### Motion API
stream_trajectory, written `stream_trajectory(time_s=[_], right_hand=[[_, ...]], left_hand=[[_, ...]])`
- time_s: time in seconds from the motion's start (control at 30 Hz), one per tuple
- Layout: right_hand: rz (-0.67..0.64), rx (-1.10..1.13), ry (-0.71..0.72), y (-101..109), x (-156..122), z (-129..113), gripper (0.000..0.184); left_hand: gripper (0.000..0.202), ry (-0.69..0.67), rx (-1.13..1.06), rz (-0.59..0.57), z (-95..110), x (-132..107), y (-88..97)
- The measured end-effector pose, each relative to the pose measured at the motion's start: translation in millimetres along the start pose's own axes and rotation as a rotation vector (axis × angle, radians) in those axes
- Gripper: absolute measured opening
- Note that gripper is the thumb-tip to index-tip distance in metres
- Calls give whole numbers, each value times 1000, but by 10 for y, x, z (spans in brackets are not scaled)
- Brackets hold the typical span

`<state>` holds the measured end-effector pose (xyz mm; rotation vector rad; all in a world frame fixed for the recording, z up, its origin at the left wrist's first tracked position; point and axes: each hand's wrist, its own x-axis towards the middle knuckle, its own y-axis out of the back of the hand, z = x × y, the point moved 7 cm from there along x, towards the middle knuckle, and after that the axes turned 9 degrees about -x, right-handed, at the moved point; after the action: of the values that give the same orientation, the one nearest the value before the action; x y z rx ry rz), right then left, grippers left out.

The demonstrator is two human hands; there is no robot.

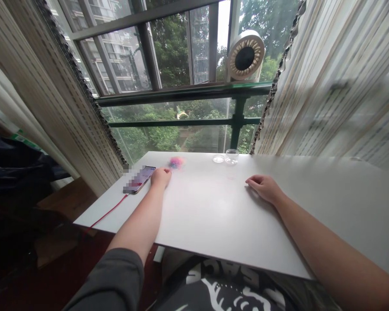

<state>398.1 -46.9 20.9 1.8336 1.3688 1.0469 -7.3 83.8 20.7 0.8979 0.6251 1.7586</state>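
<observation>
My left hand point(161, 177) rests on the white table point(214, 216) with its fingers curled under, right beside a phone point(140, 179) lying flat at the table's left end. A small pink and blue fuzzy thing point(176, 162) lies just beyond that hand. My right hand point(263, 187) lies palm down near the table's middle, fingers together and loosely bent, holding nothing. A small clear glass cup point(231, 156) and a clear round lid point(218, 159) stand at the far edge, beyond the right hand.
A red cable point(108, 211) runs from the phone off the table's left edge. Striped curtains point(327, 86) hang on both sides of a window with a green rail point(188, 93). A round white fan point(246, 56) sits on the sill. Dark items lie at the left.
</observation>
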Motion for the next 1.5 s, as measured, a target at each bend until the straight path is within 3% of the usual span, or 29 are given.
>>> stream_trajectory(time_s=[0.4, 0.77, 1.07, 1.5], right_hand=[[-9, 3, 3, -5, 2, -7, 31], [-5, 2, 8, 2, -7, -22, 30], [-2, -15, 32, 22, -9, -64, 26], [-3, 1, 22, 7, 26, -31, 22]], left_hand=[[20, -37, 68, -3, 49, -60, 23], [21, -102, -145, -18, 204, -170, 42], [23, -352, -269, -145, 803, -497, -172], [22, -756, -102, -372, 1759, -1056, -675]])
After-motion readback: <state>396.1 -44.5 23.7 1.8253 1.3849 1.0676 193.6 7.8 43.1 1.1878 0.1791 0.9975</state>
